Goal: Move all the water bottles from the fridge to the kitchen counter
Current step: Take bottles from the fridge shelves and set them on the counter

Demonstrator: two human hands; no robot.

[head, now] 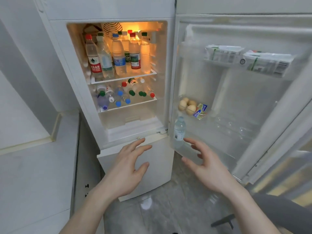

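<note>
open fridge at the task's start, by appearance: upright bottles fill the top shelf, more bottles lie on the lower shelf, one door bottle remains. left hand and right hand are spread, empty. counter bare where visible.

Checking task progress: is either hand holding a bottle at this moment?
No. Both the left hand and right hand are open and empty below the fridge shelves.
</note>
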